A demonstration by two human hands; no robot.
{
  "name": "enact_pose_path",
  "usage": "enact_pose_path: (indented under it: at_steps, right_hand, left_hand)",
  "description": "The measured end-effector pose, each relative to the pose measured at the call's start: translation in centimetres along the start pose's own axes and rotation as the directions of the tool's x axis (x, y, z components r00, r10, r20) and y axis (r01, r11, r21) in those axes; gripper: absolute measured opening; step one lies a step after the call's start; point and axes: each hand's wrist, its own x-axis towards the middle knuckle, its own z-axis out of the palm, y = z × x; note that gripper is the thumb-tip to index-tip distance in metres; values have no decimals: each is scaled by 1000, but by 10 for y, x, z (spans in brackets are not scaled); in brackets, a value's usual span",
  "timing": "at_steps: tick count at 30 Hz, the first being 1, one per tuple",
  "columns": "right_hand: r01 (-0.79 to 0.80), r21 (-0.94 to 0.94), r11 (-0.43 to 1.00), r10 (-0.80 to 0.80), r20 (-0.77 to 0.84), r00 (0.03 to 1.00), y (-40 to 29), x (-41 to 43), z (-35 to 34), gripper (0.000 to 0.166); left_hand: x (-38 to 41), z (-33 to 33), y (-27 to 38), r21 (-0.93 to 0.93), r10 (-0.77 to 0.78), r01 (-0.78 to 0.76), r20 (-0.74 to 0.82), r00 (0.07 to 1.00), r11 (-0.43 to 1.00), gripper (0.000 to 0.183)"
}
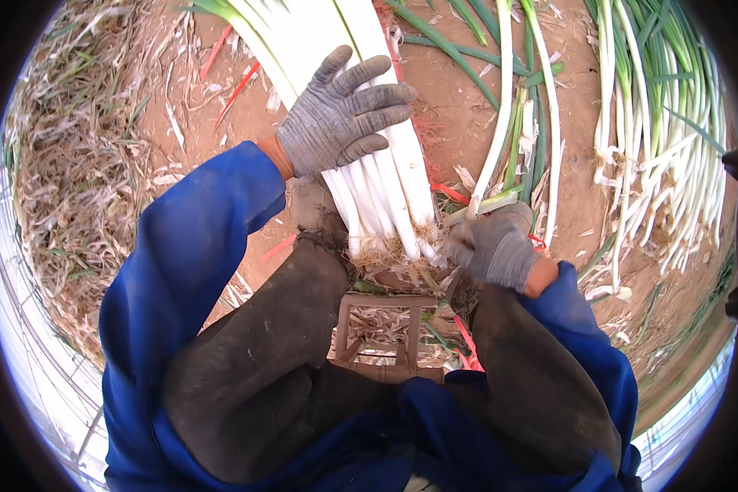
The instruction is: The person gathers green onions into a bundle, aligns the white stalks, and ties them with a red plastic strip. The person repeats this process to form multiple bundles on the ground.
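My left hand (352, 117), in a grey knit glove, rests palm down across a thick bundle of long white scallion stalks (369, 190). Its fingers are spread over the stalks. The bundle's hairy root ends (400, 252) point towards me, between my boots. My right hand (495, 246), also gloved in grey, is beside those roots on the right, its fingers curled and partly blurred. A loose scallion (495, 147) has its lower end right at that hand; whether the fingers grip it is hidden. Another loose scallion (552, 135) lies just right of it.
A small wooden stool (388, 301) is beneath me, between my legs. Many more scallions (658, 154) lie in a pile at right. Dry leaf waste (80, 184) covers the ground at left. Red strips (237, 93) and green leaves (449, 49) are scattered on the soil.
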Motion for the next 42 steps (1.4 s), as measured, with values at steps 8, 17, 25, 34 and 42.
enact_pose_path:
  at_steps: [8,17,25,34,42]
  right_hand:
    - [76,72,994,-86,147,985,1,14,61,35]
    - [110,141,984,-117,37,992,-14,21,72,33]
    - [40,136,990,-62,162,985,-11,14,42,52]
    - [120,192,974,-119,-15,993,-26,1,26,35]
    - [58,247,967,-50,-39,998,-26,6,36,36]
  left_hand:
    - [6,-4,5,-19,-27,28,14,1000,999,54]
    - [6,-1,7,-30,-1,-3,-140,990,1000,56]
    - [6,-5,6,-40,-12,7,-127,992,999,55]
    - [2,-2,6,-60,-29,21,-137,990,998,58]
    - [1,-4,7,-91,-41,25,-178,983,996,61]
